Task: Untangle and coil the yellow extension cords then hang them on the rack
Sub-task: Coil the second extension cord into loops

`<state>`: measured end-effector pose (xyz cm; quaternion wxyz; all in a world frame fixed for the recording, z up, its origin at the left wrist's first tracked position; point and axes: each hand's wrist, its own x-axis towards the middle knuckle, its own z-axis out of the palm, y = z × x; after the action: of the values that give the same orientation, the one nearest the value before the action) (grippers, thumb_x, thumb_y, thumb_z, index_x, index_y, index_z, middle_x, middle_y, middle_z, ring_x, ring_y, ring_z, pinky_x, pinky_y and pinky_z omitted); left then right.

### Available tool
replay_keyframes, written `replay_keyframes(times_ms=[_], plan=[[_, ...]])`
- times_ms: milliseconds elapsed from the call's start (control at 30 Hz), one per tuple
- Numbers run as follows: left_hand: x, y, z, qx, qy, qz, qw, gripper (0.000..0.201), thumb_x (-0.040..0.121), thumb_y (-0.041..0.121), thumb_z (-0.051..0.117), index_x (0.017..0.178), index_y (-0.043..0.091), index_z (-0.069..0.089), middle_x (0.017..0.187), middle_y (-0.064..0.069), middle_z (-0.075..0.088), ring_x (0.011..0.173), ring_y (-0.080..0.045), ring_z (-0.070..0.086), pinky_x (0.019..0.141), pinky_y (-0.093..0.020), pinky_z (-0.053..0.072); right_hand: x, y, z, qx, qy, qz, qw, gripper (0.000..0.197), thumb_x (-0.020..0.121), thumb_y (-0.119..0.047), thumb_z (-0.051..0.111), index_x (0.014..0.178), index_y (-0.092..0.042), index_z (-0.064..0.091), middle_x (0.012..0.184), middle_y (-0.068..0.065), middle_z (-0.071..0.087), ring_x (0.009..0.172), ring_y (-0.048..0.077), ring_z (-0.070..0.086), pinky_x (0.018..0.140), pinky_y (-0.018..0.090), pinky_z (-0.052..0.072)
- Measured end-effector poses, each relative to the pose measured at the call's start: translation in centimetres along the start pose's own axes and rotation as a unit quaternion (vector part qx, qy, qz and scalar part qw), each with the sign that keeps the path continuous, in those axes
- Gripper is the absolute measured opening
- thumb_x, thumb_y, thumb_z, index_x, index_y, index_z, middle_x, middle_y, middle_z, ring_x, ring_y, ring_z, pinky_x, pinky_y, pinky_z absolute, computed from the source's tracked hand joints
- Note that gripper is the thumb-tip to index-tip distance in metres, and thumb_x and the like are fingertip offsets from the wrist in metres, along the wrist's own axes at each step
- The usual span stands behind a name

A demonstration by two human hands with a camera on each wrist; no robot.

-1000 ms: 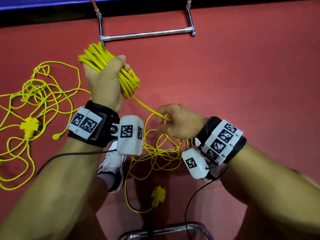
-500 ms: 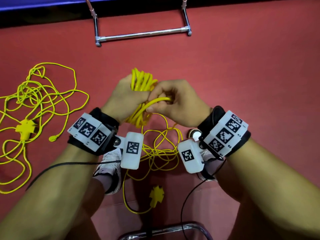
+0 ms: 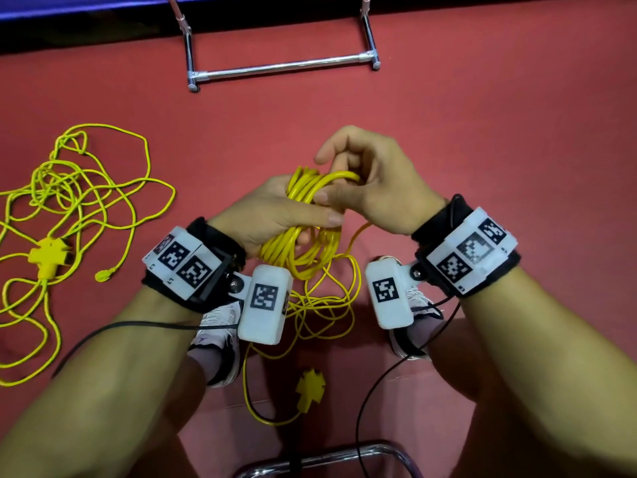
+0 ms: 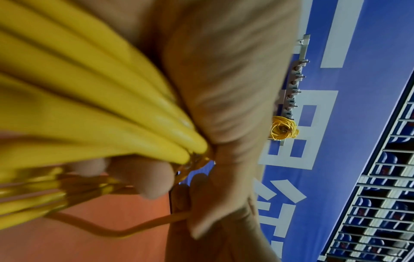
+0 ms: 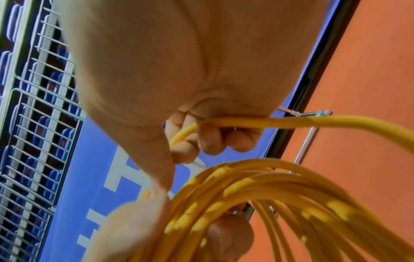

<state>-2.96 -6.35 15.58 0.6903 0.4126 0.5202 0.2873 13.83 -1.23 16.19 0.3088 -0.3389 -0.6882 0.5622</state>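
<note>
Coiled yellow cord (image 3: 303,232) sat bunched in my left hand (image 3: 272,215), fingers wrapped tight around the loops; my right hand (image 3: 375,188) pinched a single strand (image 5: 291,122) at the coil's top, grip closed on it; loose cord trailed down to the red floor (image 3: 482,132) between my shoes; another tangled cord (image 3: 79,201) lay well left; a coil (image 4: 283,129) hung on the rack (image 4: 293,88).

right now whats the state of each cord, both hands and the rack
coil: partly wound, gripped in left hand
loose strand: pinched by right hand, rest slack on floor
second cord: tangled on floor, untouched
rack: one coiled cord already hung
</note>
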Motion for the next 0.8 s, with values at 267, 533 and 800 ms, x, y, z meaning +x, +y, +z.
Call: replay_keyframes(times_ms=[267,533,800], plan=[[0.1,0.2,-0.1,-0.017,0.028,-0.022,0.999,0.040,0.060,0.002,0.061,0.099,0.004,0.056,0.061,-0.012,0.043,0.033,-0.015,0.039,0.037,-0.021,0.037,0.0,0.3,0.1,-0.170,0.061,-0.024,0.983,0.047,0.064,0.001,0.057,0.108,-0.012,0.061,0.064,-0.008,0.050,0.055,0.010,0.048,0.054,0.032,0.043],[-0.9,0.7,-0.2,0.011,-0.018,-0.013,1.000,0.032,0.055,0.004,0.063,0.087,0.007,0.058,0.076,-0.017,0.047,0.036,-0.018,0.038,0.047,-0.028,0.033,0.1,2.0,-2.2,-0.355,0.204,-0.045,0.911,0.042,0.070,-0.011,0.057,0.111,-0.014,0.062,0.081,-0.009,0.057,0.070,0.014,0.052,0.067,0.040,0.049],[-2.4,2.0,-1.1,-0.213,-0.160,0.030,0.963,0.028,0.046,0.011,0.069,0.074,0.010,0.064,0.062,-0.002,0.051,0.034,-0.007,0.038,0.046,-0.027,0.023,0.4,3.2,-2.7,-0.380,0.174,0.085,0.904,0.020,0.083,-0.011,0.054,0.099,-0.018,0.064,0.091,0.006,0.071,0.091,0.036,0.064,0.071,0.040,0.048]])
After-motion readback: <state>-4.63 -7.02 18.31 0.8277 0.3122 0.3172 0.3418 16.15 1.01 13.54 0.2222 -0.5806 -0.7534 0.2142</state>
